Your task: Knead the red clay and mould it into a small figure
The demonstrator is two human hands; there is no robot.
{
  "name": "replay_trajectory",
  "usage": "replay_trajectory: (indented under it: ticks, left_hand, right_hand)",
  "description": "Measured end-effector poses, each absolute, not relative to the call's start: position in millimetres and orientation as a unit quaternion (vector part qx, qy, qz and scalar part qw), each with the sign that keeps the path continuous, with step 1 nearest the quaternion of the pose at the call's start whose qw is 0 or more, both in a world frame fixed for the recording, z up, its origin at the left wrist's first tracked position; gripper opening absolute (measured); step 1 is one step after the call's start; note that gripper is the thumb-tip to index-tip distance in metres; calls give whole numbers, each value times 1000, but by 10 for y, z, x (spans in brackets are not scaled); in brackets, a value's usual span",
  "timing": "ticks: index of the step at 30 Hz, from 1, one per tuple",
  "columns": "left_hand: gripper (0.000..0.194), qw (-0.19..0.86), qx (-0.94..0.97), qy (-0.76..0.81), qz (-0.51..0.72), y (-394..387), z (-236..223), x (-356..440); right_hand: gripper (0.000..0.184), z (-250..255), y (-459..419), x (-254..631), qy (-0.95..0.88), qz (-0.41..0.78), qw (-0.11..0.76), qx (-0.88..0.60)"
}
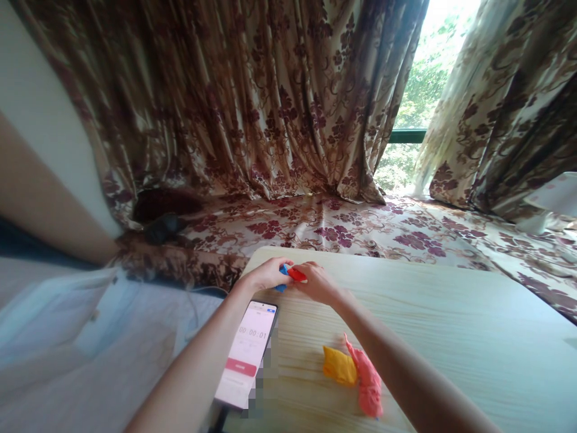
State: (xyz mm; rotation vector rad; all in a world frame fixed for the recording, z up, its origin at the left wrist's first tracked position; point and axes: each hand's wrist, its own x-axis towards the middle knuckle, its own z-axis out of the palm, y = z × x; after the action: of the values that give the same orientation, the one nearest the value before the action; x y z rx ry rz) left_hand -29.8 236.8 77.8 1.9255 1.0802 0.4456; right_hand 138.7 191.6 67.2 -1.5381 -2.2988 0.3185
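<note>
Both of my hands meet near the far left corner of the pale wooden table point(428, 313). My left hand point(269, 275) has its fingers closed on a small blue piece point(283, 278), which looks soft, like modelling clay. My right hand point(315, 281) pinches a bright red piece point(296, 275) right beside the blue one. The fingers partly cover both pieces, and I cannot tell whether they are joined. Nearer to me lie a crumpled yellow lump point(339, 366) and a longer pink lump point(369, 385) with a thin tail, the two touching.
A phone point(246, 349) showing a timer lies along the table's left edge, under my left forearm. Beyond the table is a ledge with flowered cloth point(333, 231), backed by matching curtains point(270, 108). A pale lamp point(554, 195) stands at the right.
</note>
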Motion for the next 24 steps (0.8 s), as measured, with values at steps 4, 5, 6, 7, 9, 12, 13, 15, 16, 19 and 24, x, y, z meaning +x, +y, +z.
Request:
replay_trajectory:
  ticks: [4,5,6,7,9,12,13,15,16,19,24]
  left_hand:
    - [42,392,773,472,161,2372,810,-455]
    - [41,370,771,494,156,2385,801,-492]
    - [40,351,768,514,153,2404,786,-520]
    - [39,335,765,529,152,2426,764,-538]
    - [37,312,765,543,152,2470,717,-544]
    - [35,274,771,556,146,2455,720,-522]
    - [35,257,773,561,146,2402,757,-514]
    - [37,211,779,570,153,2192,878,-491]
    - [35,149,794,570,149,2033,949,-467]
    - [29,105,854,489,144,1411,1090,-308]
    - [36,185,890,391,147,579,878,103]
  right_hand:
    - [19,619,1970,1365,-796,99,159,-575]
    - [21,610,1983,1366,-791,95,156,-584]
    - [23,603,1996,1361,-787,94,153,-590]
    - [27,600,2008,1350,-786,96,150,-593]
    - [39,617,2022,1317,-792,108,138,-586]
    - [44,754,1951,1330,-812,119,122,-559]
    - [41,831,1881,1373,-818,116,124,-550]
    - [35,1002,1651,1525,-830,93,157,-527]
    - [33,1077,1493,1623,-834,89,165,-519]
    - [28,1168,932,1914,-812,114,141,-555]
    - [18,897,295,2081,-736,151,57,-658]
